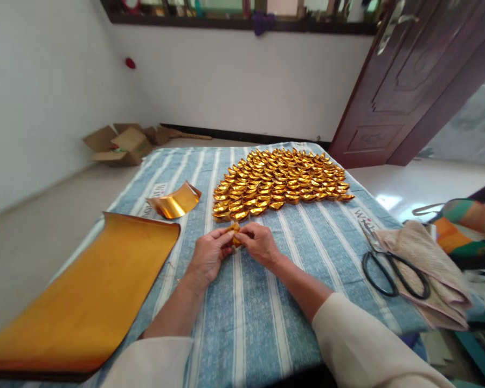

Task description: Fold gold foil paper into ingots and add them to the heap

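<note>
Both hands together at mid-desk, L hand and R hand meeting fingertip to fingertip, pinched on a small gold paper piece between them. Piece sits just above the striped cloth, right in front of the person, a little short of the finished lot. Looks like a fold in progress – the piece is partly shaped, thumbs pressing the edges in; can't tell which crease exactly, it's mostly hidden by fingers.

Next move, my read: needs a firm pinch at both ends w/ even pressure so the foil doesn't spring back, then a clear spot at the near edge of the pile to set it.

Beyond the hands: big fan-shaped spread of folded gold ingots, packed in tidy rows, touching each other. To the L, a loose curled gold sheet, and nearer, a large stack of gold paper running off the desk's L edge. To the R, black-handled scissors lying partly on a folded beige cloth, well apart from the hands.

Surface: desk covered in blue-white striped fabric. Room: white walls, pale floor, opened cardboard boxes by the L wall, dark wooden door ajar on the R, window ledge up top. Colourful fabric at far R edge, blurred.
</note>
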The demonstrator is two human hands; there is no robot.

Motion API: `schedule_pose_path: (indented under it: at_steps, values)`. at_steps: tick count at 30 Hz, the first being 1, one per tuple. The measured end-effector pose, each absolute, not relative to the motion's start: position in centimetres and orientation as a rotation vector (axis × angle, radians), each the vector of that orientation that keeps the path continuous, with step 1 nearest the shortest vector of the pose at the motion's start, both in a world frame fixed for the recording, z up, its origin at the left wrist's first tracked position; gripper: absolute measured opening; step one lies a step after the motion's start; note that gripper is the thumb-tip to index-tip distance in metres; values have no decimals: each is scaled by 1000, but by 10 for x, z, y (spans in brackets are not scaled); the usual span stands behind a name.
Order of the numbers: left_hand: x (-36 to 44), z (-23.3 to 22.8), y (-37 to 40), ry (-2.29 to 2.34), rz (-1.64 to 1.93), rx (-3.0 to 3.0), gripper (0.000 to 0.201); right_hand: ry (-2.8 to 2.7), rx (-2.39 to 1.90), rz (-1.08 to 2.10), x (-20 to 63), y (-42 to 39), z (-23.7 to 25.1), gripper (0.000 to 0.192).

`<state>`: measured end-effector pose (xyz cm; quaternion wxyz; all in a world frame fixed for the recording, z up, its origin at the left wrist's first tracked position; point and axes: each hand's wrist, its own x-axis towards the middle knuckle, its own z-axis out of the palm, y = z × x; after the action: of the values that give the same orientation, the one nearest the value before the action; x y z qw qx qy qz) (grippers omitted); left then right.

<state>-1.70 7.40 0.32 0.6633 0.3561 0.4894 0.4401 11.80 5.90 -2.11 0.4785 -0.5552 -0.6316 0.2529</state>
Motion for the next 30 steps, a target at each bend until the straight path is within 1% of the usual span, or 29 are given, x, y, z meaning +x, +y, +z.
schedule_pose_path:
  at_steps: [4,11,22,30]
  values:
    - [-17,-1,71,1109,1016,815,14,-1472,-1305,680,117,56,-27,13]
    - [-18,-4,66,1115,1060,818,16,-1375,-1236,843,119,48,-24,22]
    - [-16,-3,60,1120,1175,764,20,-1234,-1278,1081,125,43,-17,34]
    - [-14,-3,57,1064,1197,734,21,-1186,-1246,1221,123,42,-18,37]
